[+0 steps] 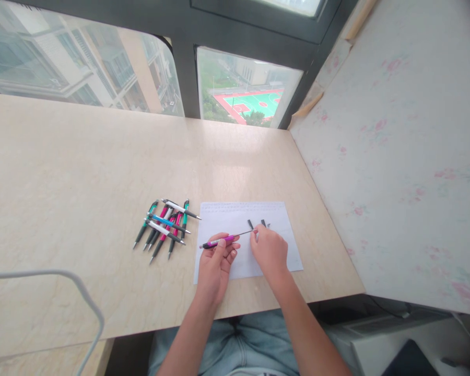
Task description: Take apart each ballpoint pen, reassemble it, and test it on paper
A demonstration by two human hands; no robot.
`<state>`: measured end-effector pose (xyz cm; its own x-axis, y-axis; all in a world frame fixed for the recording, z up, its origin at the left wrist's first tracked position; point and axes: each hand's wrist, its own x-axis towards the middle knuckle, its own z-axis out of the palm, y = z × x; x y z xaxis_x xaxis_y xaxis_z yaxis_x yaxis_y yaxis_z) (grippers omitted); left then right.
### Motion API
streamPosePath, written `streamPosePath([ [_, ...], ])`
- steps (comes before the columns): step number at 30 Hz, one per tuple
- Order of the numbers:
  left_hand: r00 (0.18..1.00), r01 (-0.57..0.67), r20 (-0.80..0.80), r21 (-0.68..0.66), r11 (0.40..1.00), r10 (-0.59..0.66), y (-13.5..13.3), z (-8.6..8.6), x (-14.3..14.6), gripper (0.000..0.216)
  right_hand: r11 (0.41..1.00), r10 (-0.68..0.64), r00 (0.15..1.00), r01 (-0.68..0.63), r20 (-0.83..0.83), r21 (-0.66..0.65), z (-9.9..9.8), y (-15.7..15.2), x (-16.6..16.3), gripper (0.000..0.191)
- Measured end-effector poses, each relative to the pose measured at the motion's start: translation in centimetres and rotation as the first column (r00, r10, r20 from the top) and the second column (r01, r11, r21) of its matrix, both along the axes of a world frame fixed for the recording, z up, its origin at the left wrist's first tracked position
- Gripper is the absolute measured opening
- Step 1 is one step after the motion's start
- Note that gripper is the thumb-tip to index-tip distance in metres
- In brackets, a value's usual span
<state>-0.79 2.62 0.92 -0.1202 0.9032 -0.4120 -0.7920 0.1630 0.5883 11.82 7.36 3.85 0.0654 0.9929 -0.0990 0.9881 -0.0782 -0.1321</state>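
Observation:
My left hand (216,261) is closed round a magenta pen barrel (219,241), held level above a white sheet of paper (235,216). A thin refill sticks out of the barrel's right end toward my right hand (269,249), whose fingertips pinch it at its far tip. Two small dark pen parts (256,224) lie on the paper just beyond my right hand. A pile of several pens (165,225), teal, pink, blue and white with black tips, lies on the tabletop left of the paper.
The beige marble-look tabletop (82,172) runs to a window at the back. A papered wall (395,156) closes the right side. A bent white tube (74,282) crosses the lower left. My knees show below the front edge.

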Motion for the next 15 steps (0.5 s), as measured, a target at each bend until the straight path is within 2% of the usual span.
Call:
streamPosePath([
  [5,1.0,-0.007,0.007,-0.004,1.0,0.007,0.0,0.0,0.0,0.026,0.999,-0.032,0.999,0.033,-0.013,0.028,0.0,-0.4,1.5,0.016],
  [15,1.0,0.008,-0.016,0.001,1.0,-0.008,-0.1,-0.1,-0.1,0.027,0.994,-0.057,0.997,0.061,-0.046,0.089,-0.4,-0.1,1.2,0.017],
])
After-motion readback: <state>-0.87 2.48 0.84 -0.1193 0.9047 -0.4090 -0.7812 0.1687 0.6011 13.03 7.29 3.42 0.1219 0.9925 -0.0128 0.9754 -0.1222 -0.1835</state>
